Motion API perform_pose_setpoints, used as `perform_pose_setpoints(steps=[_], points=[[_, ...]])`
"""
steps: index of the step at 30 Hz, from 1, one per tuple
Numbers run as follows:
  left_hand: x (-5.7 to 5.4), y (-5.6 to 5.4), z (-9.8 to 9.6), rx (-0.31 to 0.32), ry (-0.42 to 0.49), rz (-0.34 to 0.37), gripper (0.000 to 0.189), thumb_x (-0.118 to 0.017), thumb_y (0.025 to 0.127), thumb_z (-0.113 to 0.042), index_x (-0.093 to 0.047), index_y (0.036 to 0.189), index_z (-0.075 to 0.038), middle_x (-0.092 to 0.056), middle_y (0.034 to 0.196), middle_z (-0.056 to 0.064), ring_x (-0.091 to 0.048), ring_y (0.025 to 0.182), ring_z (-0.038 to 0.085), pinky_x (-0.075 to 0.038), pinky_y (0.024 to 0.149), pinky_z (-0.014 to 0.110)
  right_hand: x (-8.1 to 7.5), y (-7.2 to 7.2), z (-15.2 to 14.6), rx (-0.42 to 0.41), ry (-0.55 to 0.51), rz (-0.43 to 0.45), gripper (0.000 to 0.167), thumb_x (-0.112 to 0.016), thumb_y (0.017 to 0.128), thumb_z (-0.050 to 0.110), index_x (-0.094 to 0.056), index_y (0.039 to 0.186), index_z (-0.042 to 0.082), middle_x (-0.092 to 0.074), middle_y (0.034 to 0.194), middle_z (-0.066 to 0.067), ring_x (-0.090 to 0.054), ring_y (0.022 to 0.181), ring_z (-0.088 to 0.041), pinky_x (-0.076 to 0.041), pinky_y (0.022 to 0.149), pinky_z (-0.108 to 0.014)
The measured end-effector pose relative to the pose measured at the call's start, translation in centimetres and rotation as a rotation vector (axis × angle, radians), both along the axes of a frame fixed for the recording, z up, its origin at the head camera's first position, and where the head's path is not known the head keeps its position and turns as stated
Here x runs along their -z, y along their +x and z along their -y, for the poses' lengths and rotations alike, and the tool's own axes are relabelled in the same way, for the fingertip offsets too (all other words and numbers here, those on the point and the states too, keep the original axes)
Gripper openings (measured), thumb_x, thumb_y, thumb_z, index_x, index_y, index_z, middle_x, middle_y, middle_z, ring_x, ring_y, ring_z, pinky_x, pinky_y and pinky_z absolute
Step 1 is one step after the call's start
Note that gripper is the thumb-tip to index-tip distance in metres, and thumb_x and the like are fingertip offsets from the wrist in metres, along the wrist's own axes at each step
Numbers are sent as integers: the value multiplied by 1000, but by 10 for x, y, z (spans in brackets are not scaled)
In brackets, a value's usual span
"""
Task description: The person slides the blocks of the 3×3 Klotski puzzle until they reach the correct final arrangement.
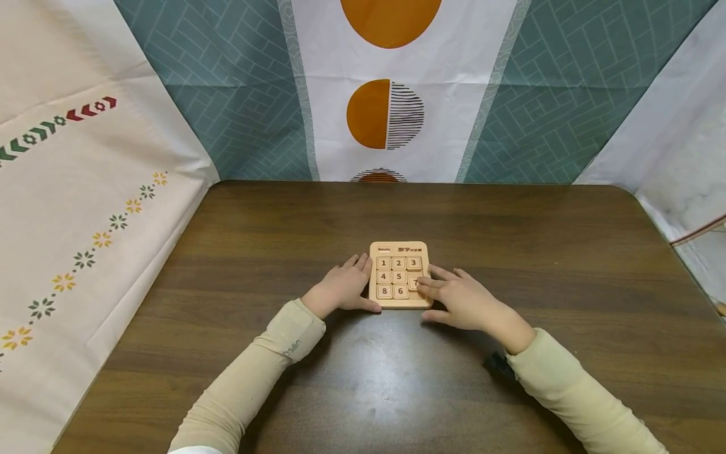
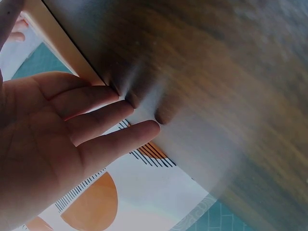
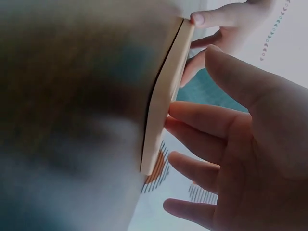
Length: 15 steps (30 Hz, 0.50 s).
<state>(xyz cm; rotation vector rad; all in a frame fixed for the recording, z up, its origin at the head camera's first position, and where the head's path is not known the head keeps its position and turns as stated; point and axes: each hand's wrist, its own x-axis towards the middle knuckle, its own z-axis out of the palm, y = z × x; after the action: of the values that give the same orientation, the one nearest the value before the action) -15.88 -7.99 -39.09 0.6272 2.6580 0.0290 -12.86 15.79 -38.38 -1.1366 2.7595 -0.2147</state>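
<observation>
A wooden number sliding puzzle (image 1: 404, 304) lies flat on the table. Its top row reads 1, 2, 3; below come 4 and 5, then 8 and 6. In the right column the 7 tile (image 1: 413, 283) sits between the middle and bottom rows. My left hand (image 1: 342, 288) rests along the puzzle's left edge, fingers extended and thumb at the lower left corner. My right hand (image 1: 466, 302) is at the right side, a fingertip touching the 7 tile. In the right wrist view its fingers (image 3: 207, 118) are nearly straight, and the board's side (image 3: 166, 96) shows edge-on.
The dark brown wooden table (image 1: 283, 221) extends around the puzzle on all sides. Behind it hangs a patterned cloth (image 1: 249, 94) with orange circles. An embroidered pale cloth (image 1: 102, 189) hangs at the left, and a whitish cloth (image 1: 680, 145) at the right.
</observation>
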Motion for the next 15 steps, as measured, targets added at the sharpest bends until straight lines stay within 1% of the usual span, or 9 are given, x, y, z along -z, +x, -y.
perform_pose_setpoints(steps=[6, 15], points=[[0, 0, 0, 4, 5, -10, 105, -62, 75, -61, -15, 144, 3, -17, 148, 19, -18, 135, 32, -30, 99, 50, -3, 9, -1, -31, 6, 1, 56, -61, 84, 42, -56, 125, 4, -50, 131, -10, -33, 128, -33, -28, 95, -61], [1, 0, 0, 3, 8, -10, 105, -62, 75, -60, -15, 144, 3, -17, 148, 19, -18, 135, 32, -30, 99, 50, -2, 13, -2, -45, -8, -5, 56, -61, 84, 42, -56, 124, 3, -50, 131, -11, -34, 128, -33, -29, 94, -60]])
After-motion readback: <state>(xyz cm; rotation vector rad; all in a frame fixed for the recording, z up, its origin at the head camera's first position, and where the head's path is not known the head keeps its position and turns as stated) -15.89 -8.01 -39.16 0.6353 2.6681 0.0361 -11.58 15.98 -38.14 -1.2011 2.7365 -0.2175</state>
